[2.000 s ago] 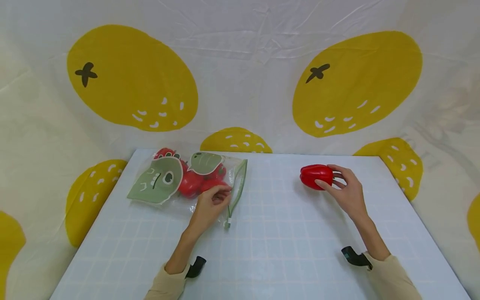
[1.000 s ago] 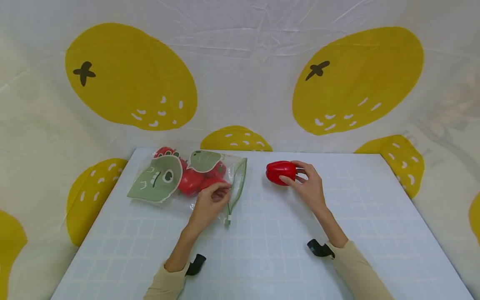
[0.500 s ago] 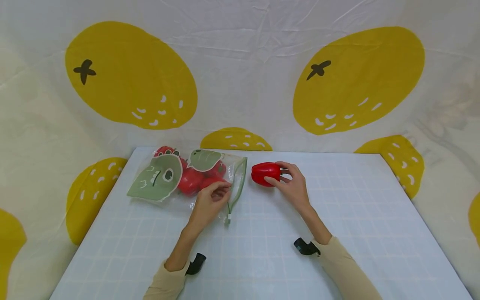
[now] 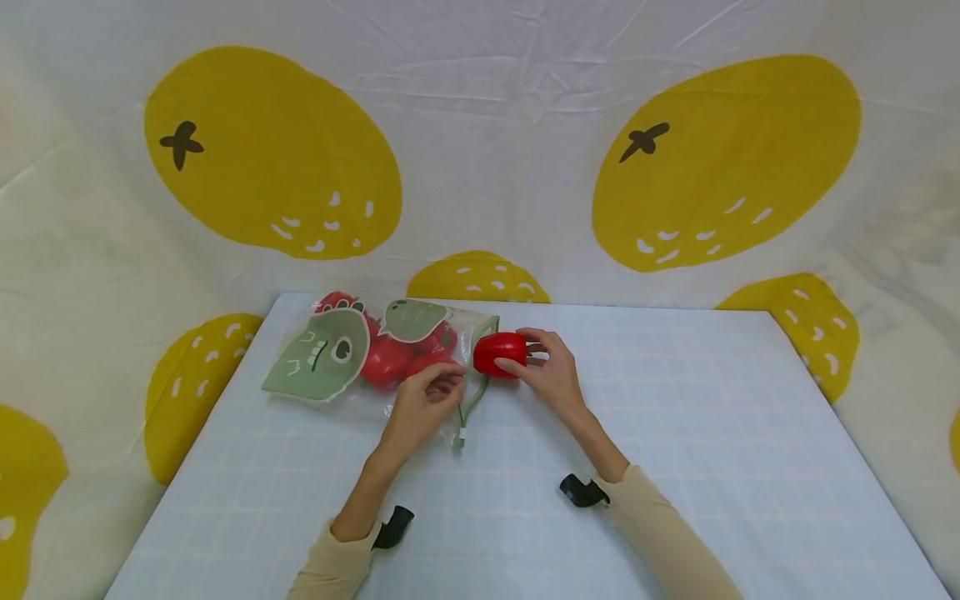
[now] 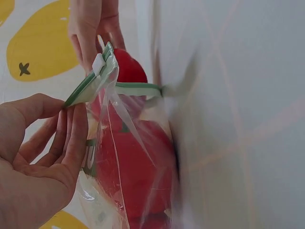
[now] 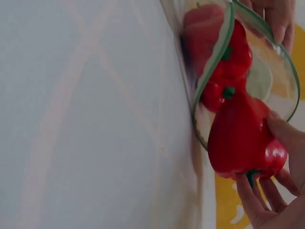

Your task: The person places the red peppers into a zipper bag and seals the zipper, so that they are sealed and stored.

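Note:
My left hand (image 4: 426,406) pinches the upper edge of a clear zip bag (image 5: 114,102), lifting its green-lined mouth, which gapes apart. Inside the bag, which lies on its side with a green dinosaur print, are several red peppers and other red produce (image 4: 387,362). A red bell pepper (image 6: 243,136) is gripped by my right hand (image 4: 553,372), thumb on one side and fingers around its stem end. Its blunt end is right at the bag's open mouth, as the right wrist view shows. Part of this pepper is hidden behind the bag in the left wrist view.
The bag rests toward the back left of a pale blue checked table (image 4: 675,400). A white cloth with yellow fruit prints (image 4: 495,167) hangs behind the table. A white slider (image 5: 98,64) sits on the bag's green zip.
My right hand has carried the bell pepper leftward across the table to the bag's mouth. The left hand has kept its hold on the bag edge, nearly still.

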{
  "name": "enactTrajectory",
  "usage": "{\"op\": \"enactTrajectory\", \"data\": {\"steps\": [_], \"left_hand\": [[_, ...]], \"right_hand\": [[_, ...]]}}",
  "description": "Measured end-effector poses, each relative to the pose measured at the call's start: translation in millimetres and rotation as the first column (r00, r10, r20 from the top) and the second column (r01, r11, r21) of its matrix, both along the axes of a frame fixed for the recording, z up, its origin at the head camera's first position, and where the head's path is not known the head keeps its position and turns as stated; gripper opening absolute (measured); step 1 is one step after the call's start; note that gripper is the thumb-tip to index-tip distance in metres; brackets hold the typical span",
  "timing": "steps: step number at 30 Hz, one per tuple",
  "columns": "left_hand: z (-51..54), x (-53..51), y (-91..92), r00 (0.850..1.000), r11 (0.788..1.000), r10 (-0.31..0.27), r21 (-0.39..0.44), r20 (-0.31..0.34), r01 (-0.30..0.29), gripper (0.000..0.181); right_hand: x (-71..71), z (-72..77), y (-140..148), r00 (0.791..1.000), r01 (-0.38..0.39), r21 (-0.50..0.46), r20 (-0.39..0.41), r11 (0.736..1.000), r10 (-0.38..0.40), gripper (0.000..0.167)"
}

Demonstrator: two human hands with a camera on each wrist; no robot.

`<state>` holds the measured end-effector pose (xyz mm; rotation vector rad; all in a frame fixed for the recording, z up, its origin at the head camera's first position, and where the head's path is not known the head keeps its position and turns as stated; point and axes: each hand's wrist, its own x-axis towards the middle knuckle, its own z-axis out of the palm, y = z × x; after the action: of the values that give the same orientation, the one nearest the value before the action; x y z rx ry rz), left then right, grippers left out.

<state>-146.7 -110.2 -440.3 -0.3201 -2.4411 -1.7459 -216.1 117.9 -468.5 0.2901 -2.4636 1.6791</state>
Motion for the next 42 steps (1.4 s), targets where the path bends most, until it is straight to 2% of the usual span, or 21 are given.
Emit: {"op": "enactTrajectory", "data": {"steps": [11,17,25,32,34,39,40,42], "left_hand": [[0.2,-1.4,-1.2,1.000,1.000,-0.024,0.017,-0.007,0.024,0.027],[0.8,-0.9,-0.7,1.000,1.000,-0.015,0.014,0.005,0.014,0.027],[1.0,-1.8,-0.1,1.000,1.000,-0.005,0.000,-0.015,0.005,0.026],[0.4,-1.6,-0.3,1.000,1.000,-0.011,0.012,-0.007,0.011,0.027],[-0.3,-1.7,-0.6,1.000,1.000,-0.016,0.017,-0.006,0.016,0.027],[-1.4,-2.0,-0.9,0.999,0.999,-0.030,0.023,-0.029,0.030,0.025],[-1.5,-2.0,-1.0,0.999,0.999,-0.031,0.020,-0.037,0.032,0.025],[-2.1,-2.1,-1.0,0.998,0.999,-0.032,0.017,-0.049,0.033,0.024]], "right_hand": [[-9.4,-2.4,-28.2,1.000,0.026,-0.001,-0.008,1.000,-0.026,0.053],[-7.1,3.3,-32.7,0.998,-0.042,-0.013,0.056,0.999,0.043,0.051],[-8.6,3.4,-33.2,0.981,-0.146,-0.070,0.118,0.987,0.153,0.053],[-12.3,-0.5,-38.9,0.985,-0.144,-0.125,0.077,0.982,0.154,0.048],[-11.1,4.0,-41.5,0.986,-0.143,-0.134,0.067,0.981,0.153,0.046],[-14.9,2.0,-49.2,0.989,-0.123,-0.136,0.061,0.983,0.132,0.037],[-18.0,-3.7,-50.8,0.991,-0.115,-0.133,0.054,0.985,0.123,0.035],[-18.3,-4.8,-53.9,0.992,-0.108,-0.138,0.049,0.985,0.115,0.030]]}}
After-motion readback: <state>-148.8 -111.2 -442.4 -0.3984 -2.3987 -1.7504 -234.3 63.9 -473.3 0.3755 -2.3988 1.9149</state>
